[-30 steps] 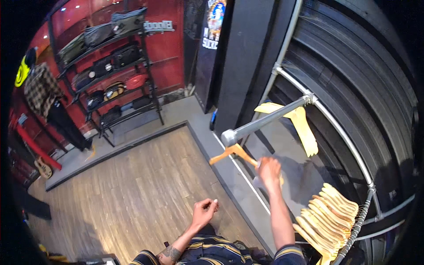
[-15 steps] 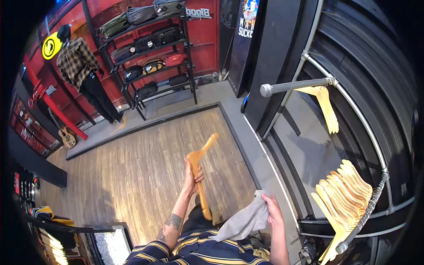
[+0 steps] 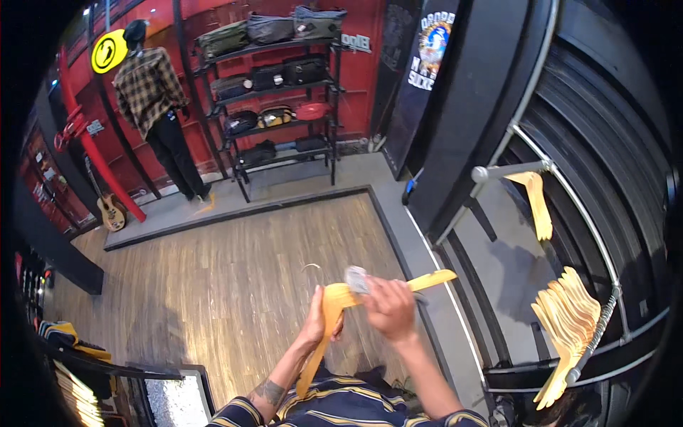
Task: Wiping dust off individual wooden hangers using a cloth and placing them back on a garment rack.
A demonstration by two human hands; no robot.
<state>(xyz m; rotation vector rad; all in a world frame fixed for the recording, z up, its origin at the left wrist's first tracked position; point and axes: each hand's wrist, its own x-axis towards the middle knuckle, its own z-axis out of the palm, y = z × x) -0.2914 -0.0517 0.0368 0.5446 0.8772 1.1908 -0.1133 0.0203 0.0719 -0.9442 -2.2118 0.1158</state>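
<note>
**Wooden hanger (image 3: 332,311) in the left hand (image 3: 315,322), grey cloth (image 3: 356,280) in the right (image 3: 393,307)**

From my remote seat I see the left fingers curled around the wooden hanger just below its neck, the thumb laid along the wood. The right fingers are bent together, pinching the grey cloth at the hanger's upper part; I can't tell whether the fingertips also touch the wood. The hanger is tilted in front of the striped shirt (image 3: 341,398), one arm reaching near, the other passing behind the right hand to the right, with its metal hook (image 3: 311,266) on the far side. Beyond lies the wooden floor (image 3: 235,285). Near right, I have a row of hangers (image 3: 565,309) on a coiled rail (image 3: 605,324); farther off, a smaller bunch (image 3: 538,206). Far left, bags (image 3: 270,28) fill a black shelf unit (image 3: 270,50).
</note>
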